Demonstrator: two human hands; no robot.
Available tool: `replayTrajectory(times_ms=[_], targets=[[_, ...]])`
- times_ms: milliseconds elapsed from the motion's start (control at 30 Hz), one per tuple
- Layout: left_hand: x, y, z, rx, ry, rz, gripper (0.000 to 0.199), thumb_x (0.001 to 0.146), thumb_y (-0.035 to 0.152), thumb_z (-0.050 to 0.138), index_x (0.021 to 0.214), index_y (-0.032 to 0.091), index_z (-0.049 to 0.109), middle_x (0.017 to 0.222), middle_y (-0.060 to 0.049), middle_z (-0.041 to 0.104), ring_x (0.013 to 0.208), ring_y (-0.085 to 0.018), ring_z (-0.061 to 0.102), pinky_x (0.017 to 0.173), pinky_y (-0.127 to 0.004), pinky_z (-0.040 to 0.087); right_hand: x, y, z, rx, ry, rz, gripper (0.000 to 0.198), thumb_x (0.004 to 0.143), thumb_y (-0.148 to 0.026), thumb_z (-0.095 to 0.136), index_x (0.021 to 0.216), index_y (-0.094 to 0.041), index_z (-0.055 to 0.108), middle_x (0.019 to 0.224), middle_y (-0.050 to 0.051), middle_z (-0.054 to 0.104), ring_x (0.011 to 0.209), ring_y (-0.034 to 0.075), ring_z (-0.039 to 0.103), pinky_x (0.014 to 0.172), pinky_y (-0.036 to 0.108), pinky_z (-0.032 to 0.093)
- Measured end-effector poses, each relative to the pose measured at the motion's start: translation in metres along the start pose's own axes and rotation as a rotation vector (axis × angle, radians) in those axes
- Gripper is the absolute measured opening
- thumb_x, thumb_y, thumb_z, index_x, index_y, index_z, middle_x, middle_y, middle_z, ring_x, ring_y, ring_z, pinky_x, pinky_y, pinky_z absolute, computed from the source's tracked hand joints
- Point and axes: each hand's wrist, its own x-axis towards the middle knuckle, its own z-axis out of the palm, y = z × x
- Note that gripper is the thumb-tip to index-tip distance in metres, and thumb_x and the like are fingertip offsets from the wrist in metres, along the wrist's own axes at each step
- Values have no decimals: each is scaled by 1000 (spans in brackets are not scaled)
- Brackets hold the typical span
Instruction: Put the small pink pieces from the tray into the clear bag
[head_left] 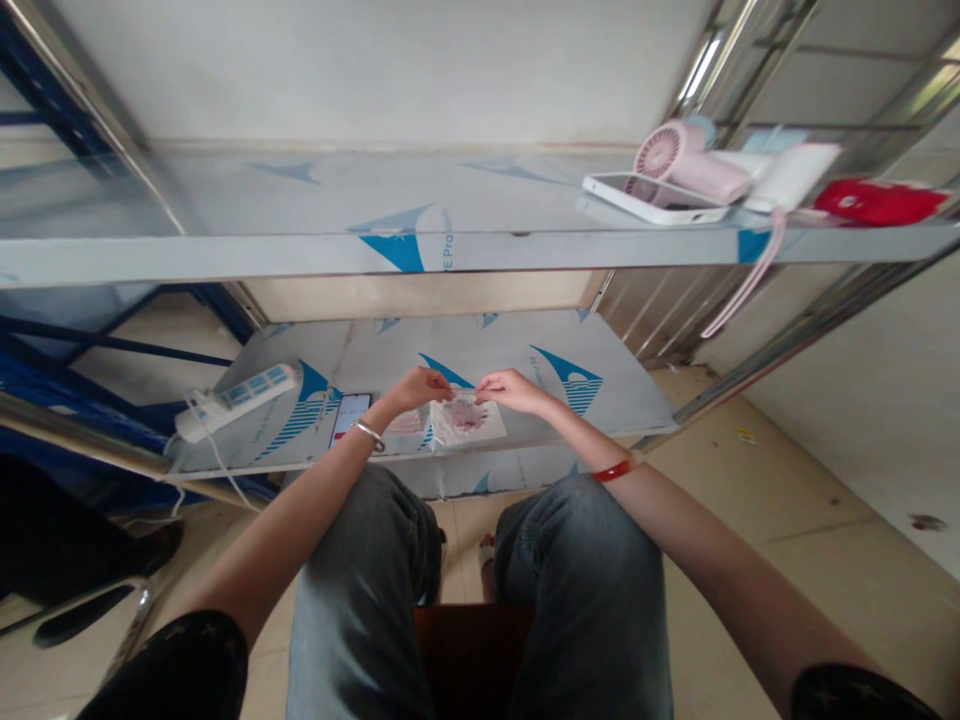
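Note:
A clear plastic bag [469, 422] with small dark pinkish pieces in it lies at the front of the lower metal shelf. My left hand [421, 389] pinches at its far left corner, thumb and fingertips pressed together. Across from it, my right hand [513, 390] is closed in a pinch at the far right corner. What exactly sits between the fingertips is too small to make out, but both touch the bag's upper edge. Left of the bag is a flat pinkish packet [406, 422], partly behind my left wrist, and then a phone [350, 415] with a lit screen.
A white power strip [238, 400] with a cable lies on the lower shelf's left. Above runs an upper shelf [285, 250] bearing a pink handheld fan [694, 165], a white-edged phone [652, 199] and a red packet [877, 202]. A metal chair leg [135, 625] stands at lower left.

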Motion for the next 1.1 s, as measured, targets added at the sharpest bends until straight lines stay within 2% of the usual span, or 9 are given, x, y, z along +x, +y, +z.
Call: replayTrajectory(times_ms=[100,267,433,767,1100], targets=[[0,-4,-3,-20,37,-25,13,65,23,71,71,12,69,68,-4,72,64,-13,64,62,-23,49,1,-1,1,-61,8,-28,5,82,-14,63,85,-12,67,86,8,73,77,14,66,77,26,50],[2,-11,-7,-106,22,-20,16,63,25,72,73,12,70,70,-5,72,65,-13,64,67,-25,51,4,-2,0,-188,53,-98,11,82,-14,61,84,-12,71,89,9,73,82,16,65,82,29,49],[5,-14,-5,-116,56,-9,20,64,28,73,75,11,71,74,-6,73,69,-14,65,69,-26,51,4,-4,-1,-249,105,-84,14,82,-12,60,87,-11,73,91,10,73,84,18,65,81,29,48],[-2,-1,-2,-11,85,23,9,72,21,68,75,12,69,74,-4,73,66,-10,63,64,-21,49,4,-5,3,-290,149,-94,14,82,-12,58,83,-11,72,88,10,72,80,18,64,78,27,47],[-8,13,6,-14,13,40,10,74,17,62,80,11,68,77,-6,73,70,-12,65,69,-23,50,3,-3,2,-266,131,-132,14,81,-22,58,77,-12,67,78,6,69,73,15,60,73,26,46]])
